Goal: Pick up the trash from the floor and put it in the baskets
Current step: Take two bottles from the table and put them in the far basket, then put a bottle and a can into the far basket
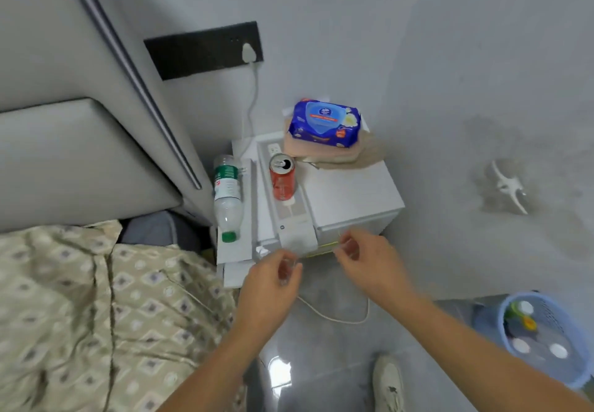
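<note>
Basket (511,344) — blue, perforated plastic, round

Glossy tiled floor (334,347), metal can (283,177), perforated plastic basket (559,324), patterned cloth bedding (80,299).

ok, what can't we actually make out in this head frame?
- Left hand and right hand: motion blur; whether either pinches anything cannot be told.
- Blue basket: cut off by the right edge; its contents are blurred.
- Blue wipes pack: print too small to read.
- Nightstand: front hidden behind the hands.
- Shoe: cut off by the bottom edge.
</note>
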### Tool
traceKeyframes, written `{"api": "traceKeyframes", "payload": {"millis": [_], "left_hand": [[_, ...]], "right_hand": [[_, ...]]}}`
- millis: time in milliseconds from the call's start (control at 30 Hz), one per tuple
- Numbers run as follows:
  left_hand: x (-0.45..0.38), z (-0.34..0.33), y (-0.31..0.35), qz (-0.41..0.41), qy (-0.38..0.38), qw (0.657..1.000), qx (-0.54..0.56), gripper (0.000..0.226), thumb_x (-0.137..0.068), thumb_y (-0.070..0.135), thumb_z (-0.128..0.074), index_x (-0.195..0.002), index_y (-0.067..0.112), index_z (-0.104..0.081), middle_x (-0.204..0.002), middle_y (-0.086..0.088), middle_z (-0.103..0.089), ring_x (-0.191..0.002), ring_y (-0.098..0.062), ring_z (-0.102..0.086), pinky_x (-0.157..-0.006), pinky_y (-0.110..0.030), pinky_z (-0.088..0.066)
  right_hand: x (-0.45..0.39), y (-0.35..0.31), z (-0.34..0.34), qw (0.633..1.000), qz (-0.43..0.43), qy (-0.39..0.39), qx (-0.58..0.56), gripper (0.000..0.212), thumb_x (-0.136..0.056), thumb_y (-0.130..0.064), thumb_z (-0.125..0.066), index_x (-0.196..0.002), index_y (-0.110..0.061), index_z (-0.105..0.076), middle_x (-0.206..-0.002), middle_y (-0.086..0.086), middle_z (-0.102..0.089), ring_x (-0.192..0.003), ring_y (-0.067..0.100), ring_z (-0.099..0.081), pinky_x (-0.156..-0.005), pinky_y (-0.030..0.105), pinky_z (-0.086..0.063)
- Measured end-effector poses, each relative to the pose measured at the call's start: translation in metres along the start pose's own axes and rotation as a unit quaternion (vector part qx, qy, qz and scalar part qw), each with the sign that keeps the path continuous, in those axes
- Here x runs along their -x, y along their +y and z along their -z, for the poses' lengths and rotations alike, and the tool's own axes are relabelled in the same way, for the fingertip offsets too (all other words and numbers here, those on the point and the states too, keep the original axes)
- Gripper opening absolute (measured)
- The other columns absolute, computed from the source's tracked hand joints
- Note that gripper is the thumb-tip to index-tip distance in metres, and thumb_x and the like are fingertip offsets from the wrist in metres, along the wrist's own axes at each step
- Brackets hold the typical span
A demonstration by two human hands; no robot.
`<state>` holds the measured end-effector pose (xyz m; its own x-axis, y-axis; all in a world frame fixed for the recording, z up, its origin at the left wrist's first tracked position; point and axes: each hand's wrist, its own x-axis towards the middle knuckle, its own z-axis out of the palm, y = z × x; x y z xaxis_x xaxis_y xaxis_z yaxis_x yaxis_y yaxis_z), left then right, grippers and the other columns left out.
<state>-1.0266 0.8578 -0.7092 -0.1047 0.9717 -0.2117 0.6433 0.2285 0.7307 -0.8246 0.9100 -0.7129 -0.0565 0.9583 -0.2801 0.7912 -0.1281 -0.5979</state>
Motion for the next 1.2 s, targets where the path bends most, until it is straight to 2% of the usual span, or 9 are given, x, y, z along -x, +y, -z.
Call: {"api": "traceKeyframes", "payload": {"millis": [100,167,300,367,500,667,933,1067,1200], "left_hand": [[-0.016,0.015,-0.007,0.025,0.057,0.998,0.002,0.007,-0.092,0.035,-0.065,-0.097,0.031,-0.065,-0.077,0.013,-0.066,-0.077,-0.001,-0.063,-0.070,-0.021,-0.051],[-0.032,0.027,-0.013,0.049,0.100,0.994,-0.009,0.012,-0.091,0.037,-0.065,-0.100,0.028,-0.062,-0.081,0.011,-0.065,-0.078,-0.004,-0.062,-0.071,-0.028,-0.052],[-0.076,0.043,-0.034,0.154,0.183,0.970,-0.051,0.043,-0.087,0.042,-0.068,-0.120,0.020,-0.052,-0.114,-0.004,-0.054,-0.105,-0.025,-0.055,-0.088,-0.043,-0.051],[-0.098,0.044,-0.044,0.217,0.190,0.956,-0.044,0.060,-0.084,0.049,-0.070,-0.129,0.018,-0.046,-0.127,-0.011,-0.047,-0.119,-0.033,-0.049,-0.098,-0.048,-0.047],[-0.131,0.035,-0.064,0.281,0.143,0.947,-0.057,0.083,-0.081,0.057,-0.073,-0.142,0.014,-0.037,-0.139,-0.018,-0.042,-0.131,-0.038,-0.040,-0.101,-0.050,-0.041],[-0.152,0.023,-0.078,0.277,0.143,0.947,-0.073,0.077,-0.084,0.056,-0.072,-0.137,0.007,-0.045,-0.138,-0.017,-0.046,-0.132,-0.035,-0.041,-0.100,-0.049,-0.042],[-0.161,0.018,-0.084,0.247,0.167,0.954,-0.004,0.067,-0.083,0.054,-0.072,-0.124,0.004,-0.056,-0.122,-0.017,-0.060,-0.114,-0.038,-0.058,-0.091,-0.050,-0.053],[-0.104,0.023,-0.057,0.190,0.180,0.964,0.056,0.064,-0.078,0.058,-0.069,-0.119,0.010,-0.059,-0.112,-0.009,-0.063,-0.100,-0.029,-0.063,-0.085,-0.047,-0.055],[-0.022,0.012,-0.024,0.152,0.133,0.978,0.053,0.054,-0.085,0.051,-0.072,-0.119,0.011,-0.060,-0.107,-0.005,-0.063,-0.091,-0.023,-0.061,-0.076,-0.036,-0.049]], "right_hand": [[-0.034,-0.015,-0.006,0.999,0.033,-0.027,0.010,0.023,-0.091,-0.043,-0.063,-0.109,-0.031,-0.056,-0.099,-0.010,-0.063,-0.089,0.015,-0.063,-0.079,0.037,-0.054],[-0.056,-0.028,-0.005,0.998,0.057,-0.023,0.013,0.035,-0.090,-0.045,-0.065,-0.120,-0.032,-0.050,-0.111,-0.008,-0.058,-0.096,0.016,-0.063,-0.082,0.039,-0.054],[-0.102,-0.063,0.003,0.991,0.130,0.030,0.012,0.065,-0.085,-0.047,-0.072,-0.139,-0.031,-0.040,-0.135,-0.002,-0.045,-0.120,0.023,-0.054,-0.091,0.044,-0.053],[-0.124,-0.080,0.002,0.985,0.168,0.045,0.003,0.072,-0.082,-0.043,-0.076,-0.143,-0.031,-0.038,-0.139,0.000,-0.043,-0.127,0.023,-0.047,-0.093,0.042,-0.051],[-0.160,-0.098,-0.014,0.979,0.201,0.014,0.038,0.080,-0.076,-0.041,-0.079,-0.145,-0.034,-0.040,-0.138,0.000,-0.045,-0.126,0.028,-0.047,-0.096,0.046,-0.052],[-0.180,-0.093,-0.033,0.972,0.216,-0.021,0.088,0.060,-0.080,-0.035,-0.077,-0.133,-0.030,-0.047,-0.122,0.002,-0.054,-0.108,0.028,-0.057,-0.089,0.048,-0.057],[-0.158,-0.083,-0.030,0.975,0.215,0.031,0.050,0.052,-0.081,-0.031,-0.074,-0.126,-0.025,-0.050,-0.112,0.001,-0.056,-0.098,0.025,-0.059,-0.080,0.046,-0.057],[-0.103,-0.072,-0.021,0.984,0.166,0.061,0.001,0.054,-0.077,-0.034,-0.074,-0.125,-0.029,-0.049,-0.117,-0.004,-0.055,-0.105,0.023,-0.058,-0.083,0.045,-0.055],[-0.025,-0.041,-0.008,0.991,0.099,0.084,-0.012,0.053,-0.079,-0.034,-0.073,-0.126,-0.029,-0.049,-0.114,-0.005,-0.052,-0.104,0.024,-0.056,-0.081,0.046,-0.053]]}}
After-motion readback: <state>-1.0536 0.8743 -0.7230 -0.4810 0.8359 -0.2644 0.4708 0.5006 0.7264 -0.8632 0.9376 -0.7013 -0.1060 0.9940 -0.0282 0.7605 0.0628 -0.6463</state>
